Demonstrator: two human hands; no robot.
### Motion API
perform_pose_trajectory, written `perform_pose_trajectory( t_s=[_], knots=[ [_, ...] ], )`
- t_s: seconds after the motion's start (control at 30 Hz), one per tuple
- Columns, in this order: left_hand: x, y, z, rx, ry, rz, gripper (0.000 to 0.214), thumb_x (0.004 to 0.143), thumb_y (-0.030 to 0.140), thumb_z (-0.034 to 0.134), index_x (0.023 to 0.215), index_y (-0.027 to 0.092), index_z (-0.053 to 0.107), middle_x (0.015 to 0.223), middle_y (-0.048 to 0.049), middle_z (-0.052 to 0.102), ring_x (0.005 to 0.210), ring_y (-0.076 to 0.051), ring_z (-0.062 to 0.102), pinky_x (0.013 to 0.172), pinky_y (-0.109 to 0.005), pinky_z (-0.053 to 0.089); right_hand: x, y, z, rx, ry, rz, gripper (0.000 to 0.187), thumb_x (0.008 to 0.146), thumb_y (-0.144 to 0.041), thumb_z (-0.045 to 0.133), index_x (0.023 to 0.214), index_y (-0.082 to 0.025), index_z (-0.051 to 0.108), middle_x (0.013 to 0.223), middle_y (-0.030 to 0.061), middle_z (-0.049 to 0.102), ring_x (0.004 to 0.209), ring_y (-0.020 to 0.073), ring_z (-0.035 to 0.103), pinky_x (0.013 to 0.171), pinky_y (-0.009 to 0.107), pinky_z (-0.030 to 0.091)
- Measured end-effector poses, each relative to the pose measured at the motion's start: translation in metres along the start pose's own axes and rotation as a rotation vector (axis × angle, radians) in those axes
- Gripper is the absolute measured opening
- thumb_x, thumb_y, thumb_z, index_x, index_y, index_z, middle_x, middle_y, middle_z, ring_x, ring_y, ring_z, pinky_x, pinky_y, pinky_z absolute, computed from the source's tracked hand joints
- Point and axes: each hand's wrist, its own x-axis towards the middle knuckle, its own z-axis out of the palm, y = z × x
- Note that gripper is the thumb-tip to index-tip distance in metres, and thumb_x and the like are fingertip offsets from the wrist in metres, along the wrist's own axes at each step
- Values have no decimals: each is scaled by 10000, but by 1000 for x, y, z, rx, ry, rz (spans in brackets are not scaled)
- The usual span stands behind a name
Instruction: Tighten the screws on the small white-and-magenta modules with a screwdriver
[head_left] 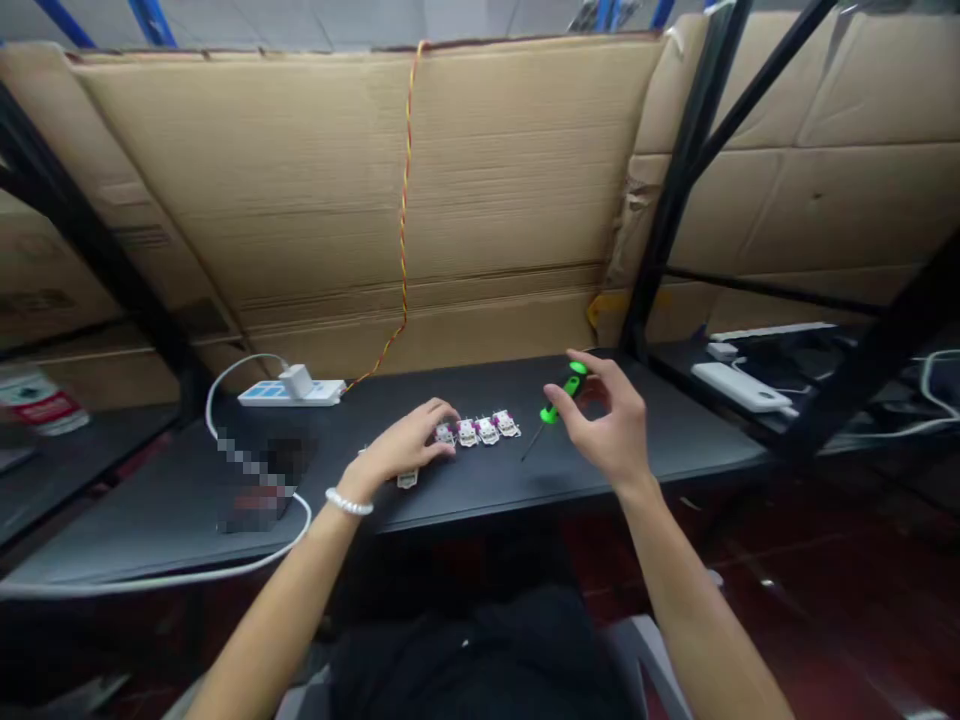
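My right hand (pixel 604 415) grips a green and black screwdriver (pixel 564 393) by its handle, thumb on one side and fingers on the other. The thin shaft slants down to the left, its tip close to the black tabletop. Several small white parts with purple bits (pixel 487 430) lie in a row at the middle of the table. At the row's left end, my left hand (pixel 409 440) has its thumb and fingers around one of these parts, which is partly hidden. Another small white piece (pixel 407 479) lies under that hand, near the table's front edge.
A white power strip (pixel 291 392) with a plugged-in charger sits at the back left. Its white cable (pixel 225 575) loops over the front edge. A twisted red-yellow wire (pixel 405 230) hangs down the cardboard wall (pixel 315 180). Black metal posts (pixel 679 170) flank the table.
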Motion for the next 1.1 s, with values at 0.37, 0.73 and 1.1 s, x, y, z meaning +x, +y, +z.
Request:
perform_pose_trajectory(
  t_s=[0.37,0.73,1.1],
  knots=[
    [-64,-15,-14,146,-75,-234,513,854,396,778,1352,301,699,1435,-86,680,1450,-354,511,1281,-586,241,-2,-1,-2,8,10,24,459,899,-444,804,1310,-260,713,981,31,696,749,186,647,738,371,599],
    [-54,49,26,112,43,-30,318,975,306,728,1288,260,694,1318,-93,717,1210,-301,655,1089,-469,467,-15,-23,14,343,-108,123,508,928,-409,777,1400,-256,667,1080,75,777,908,226,770,815,376,673],
    [-38,56,67,-100,169,112,356,972,377,760,1297,240,711,1345,-111,698,1263,-294,653,1132,-472,536,-25,-11,30,338,-102,122,469,946,-407,756,1379,-247,670,1078,79,765,941,242,780,857,404,685]
  ],
)
